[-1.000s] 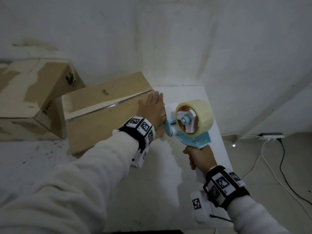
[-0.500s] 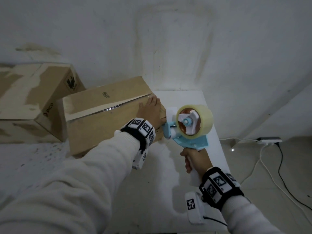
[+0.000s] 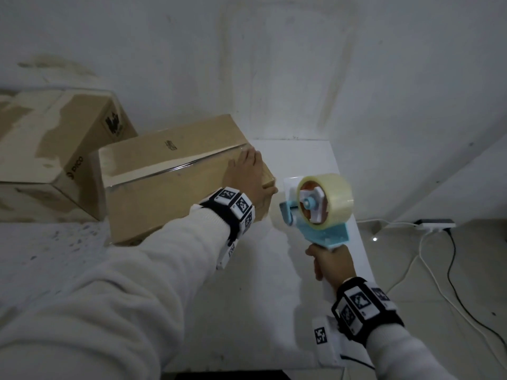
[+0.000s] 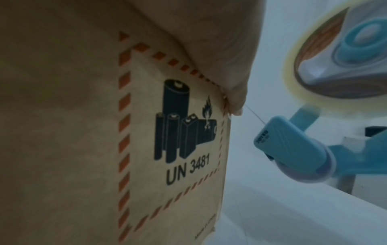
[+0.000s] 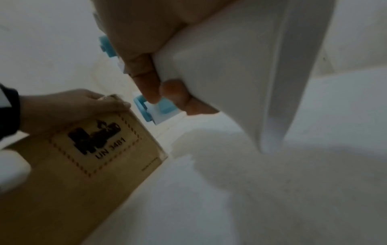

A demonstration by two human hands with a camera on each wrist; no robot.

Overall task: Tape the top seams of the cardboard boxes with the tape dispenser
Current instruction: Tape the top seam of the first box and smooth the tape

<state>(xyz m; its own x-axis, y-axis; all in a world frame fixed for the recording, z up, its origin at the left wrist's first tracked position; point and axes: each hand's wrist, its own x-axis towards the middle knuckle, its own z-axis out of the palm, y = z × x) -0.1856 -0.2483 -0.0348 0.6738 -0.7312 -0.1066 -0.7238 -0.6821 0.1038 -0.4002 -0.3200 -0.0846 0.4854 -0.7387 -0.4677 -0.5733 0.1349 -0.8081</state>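
A brown cardboard box [image 3: 170,182] with a glossy strip of clear tape along its top seam stands on the white table [image 3: 274,311]. My left hand [image 3: 248,176] lies flat on the box's right end, thumb [image 4: 234,99] at the corner above a battery label [image 4: 184,132]. My right hand [image 3: 332,261] grips the white handle [image 5: 230,82] of a blue tape dispenser [image 3: 318,209] with a clear tape roll. The dispenser's nose sits just right of the box corner, and a thin line runs from it to the thumb in the left wrist view.
A second, larger cardboard box [image 3: 55,149] stands behind on the left, touching the first. A white wall rises close behind. Right of the table's edge [image 3: 354,215], a power strip [image 3: 436,223] and cables [image 3: 452,270] lie on the floor.
The dispenser has drawn back to the right and slightly toward me, away from the box corner. My left hand stays pressed on the box's right end.
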